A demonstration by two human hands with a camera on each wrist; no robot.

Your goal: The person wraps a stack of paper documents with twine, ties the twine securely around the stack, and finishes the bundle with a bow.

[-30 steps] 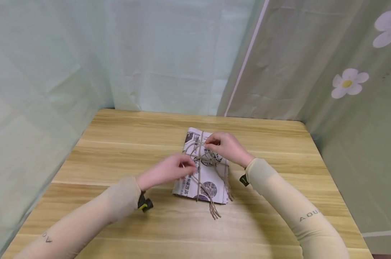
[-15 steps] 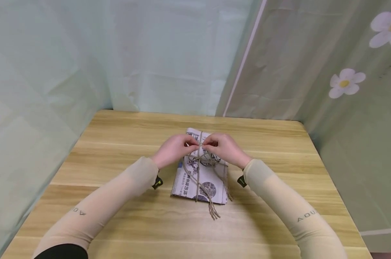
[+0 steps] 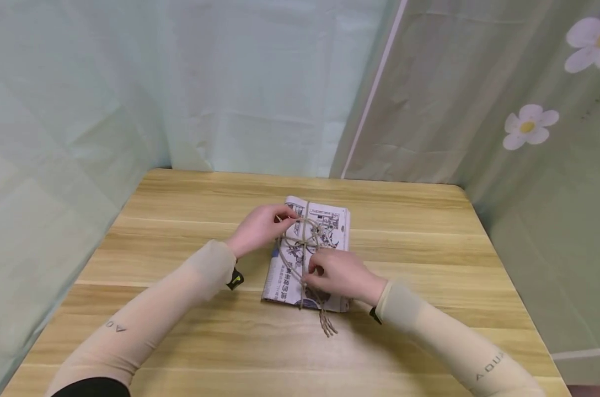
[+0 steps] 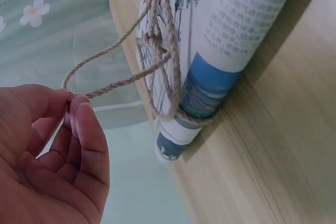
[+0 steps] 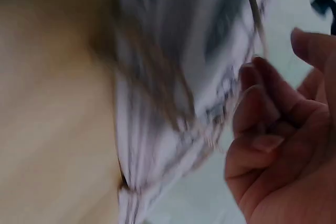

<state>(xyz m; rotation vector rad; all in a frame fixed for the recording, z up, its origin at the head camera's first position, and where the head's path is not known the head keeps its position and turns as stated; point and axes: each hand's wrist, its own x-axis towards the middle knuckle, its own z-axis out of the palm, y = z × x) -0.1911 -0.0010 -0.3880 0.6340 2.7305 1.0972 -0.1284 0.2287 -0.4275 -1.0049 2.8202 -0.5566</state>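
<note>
A folded newspaper bundle (image 3: 337, 218) lies on the wooden table, with twine (image 3: 304, 259) crossed around it and knotted on top. My left hand (image 3: 259, 227) pinches a loop of the twine between thumb and fingertips, by the bundle's upper left side. In the left wrist view that twine loop (image 4: 121, 83) is raised off the newspaper and runs back to the knot. Over the lower right of the bundle is my right hand (image 3: 342, 274), its fingertips close to a strand. The right wrist view shows this right hand (image 5: 289, 161) loosely bent, thumb apart from the fingers, nothing held.
Frayed twine ends (image 3: 327, 325) hang past the bundle's near edge onto the table (image 3: 191, 325). Pale curtains (image 3: 260, 99) stand behind and at both sides of the table. Each wrist wears a small dark camera, such as the left one (image 3: 235, 279).
My left hand moved up and took the twine loop near my right fingers. My right hand then let go and came down toward the near part of the bundle.
</note>
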